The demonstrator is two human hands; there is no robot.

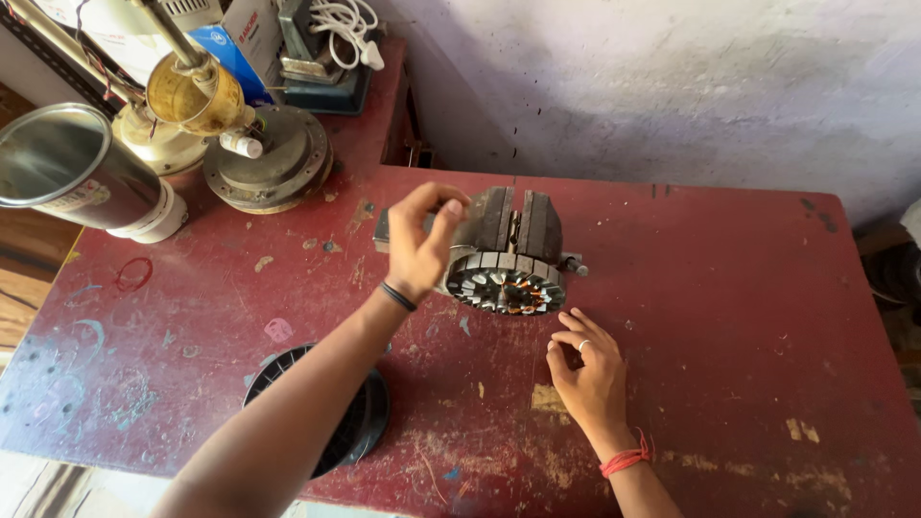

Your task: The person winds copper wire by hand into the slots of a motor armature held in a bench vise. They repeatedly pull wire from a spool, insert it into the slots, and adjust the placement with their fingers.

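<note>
A round motor stator (507, 285) with copper windings and metal laminations is clamped in the jaws of a dark bench vise (518, 223) on a worn red table (710, 288). My left hand (422, 238) is raised just left of the vise, fingers curled near its upper left edge; whether they grip anything is unclear. A black band circles that wrist. My right hand (585, 369) rests on the table just below and right of the stator, fingers loosely apart and holding nothing, with a ring and a red thread on the wrist.
A black round fan guard (357, 422) lies at the table's near edge under my left forearm. At the back left stand a metal cylinder (72, 173), a round motor housing (273, 163), a brass-coloured part (197, 94), a blue box and white cable. A plastered wall rises behind.
</note>
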